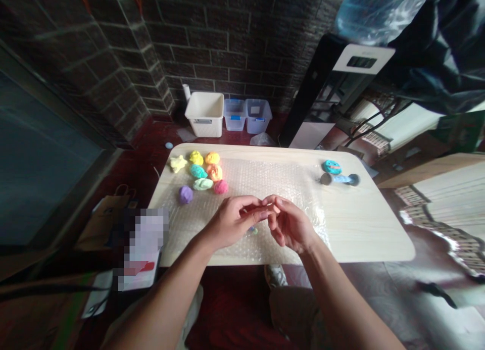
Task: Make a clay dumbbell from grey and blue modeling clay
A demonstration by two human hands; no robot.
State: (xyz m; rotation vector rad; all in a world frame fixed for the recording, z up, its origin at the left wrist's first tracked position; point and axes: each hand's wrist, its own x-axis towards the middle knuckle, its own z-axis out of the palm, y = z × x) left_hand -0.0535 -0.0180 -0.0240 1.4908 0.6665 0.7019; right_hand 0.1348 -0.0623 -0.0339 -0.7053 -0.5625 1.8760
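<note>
Clear bubble wrap (pixel 261 181) had a dotted bubble pattern and lay on a pale wood-look tabletop (pixel 364 234). Dough colours: pale yellow star (pixel 178 163), yellow lump (pixel 196 157), orange lump (pixel 212 158), teal lump (pixel 198 171), peach-orange lump (pixel 214 172), mint lump (pixel 202 184), hot-pink lump (pixel 220 187), purple lump (pixel 185 194). Also a teal disc (pixel 332 167) w/ darker marks, a light-blue roller (pixel 340 179) w/ grey ends, and a tiny blue-green bit (pixel 252 230). Dark brown brick wall (pixel 235 37) w/ pale mortar lines. White basket (pixel 204 113), 2 clear bins (pixel 247 115) w/ blue clips, dark red floor (pixel 159 143).
</note>
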